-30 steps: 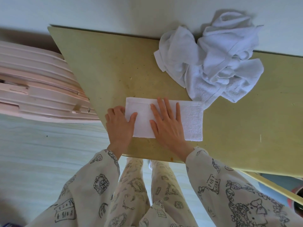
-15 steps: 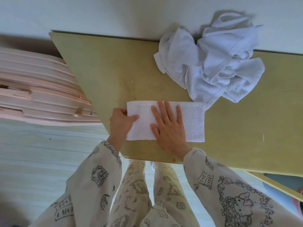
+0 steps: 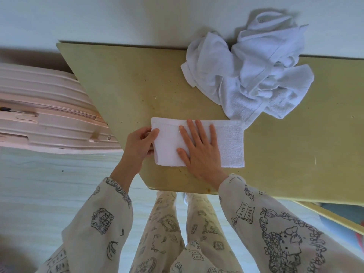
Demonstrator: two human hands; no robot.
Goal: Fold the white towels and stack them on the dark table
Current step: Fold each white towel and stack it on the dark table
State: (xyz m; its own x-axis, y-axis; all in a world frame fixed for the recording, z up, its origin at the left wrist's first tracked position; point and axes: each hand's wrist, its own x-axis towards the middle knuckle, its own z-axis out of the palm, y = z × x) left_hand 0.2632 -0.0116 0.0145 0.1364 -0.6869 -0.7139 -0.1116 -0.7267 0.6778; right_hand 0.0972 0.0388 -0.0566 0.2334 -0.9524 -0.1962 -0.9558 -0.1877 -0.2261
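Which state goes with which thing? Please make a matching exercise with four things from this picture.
Things:
1. left hand
2. right hand
3. towel pile
4. suitcase

States:
a. crumpled, at the table's far edge
b. pinches the folded towel's left end
c. pink, left of the table
d. lies flat on the folded towel

Pairs: 1-b, 2-d, 3-a, 4-c
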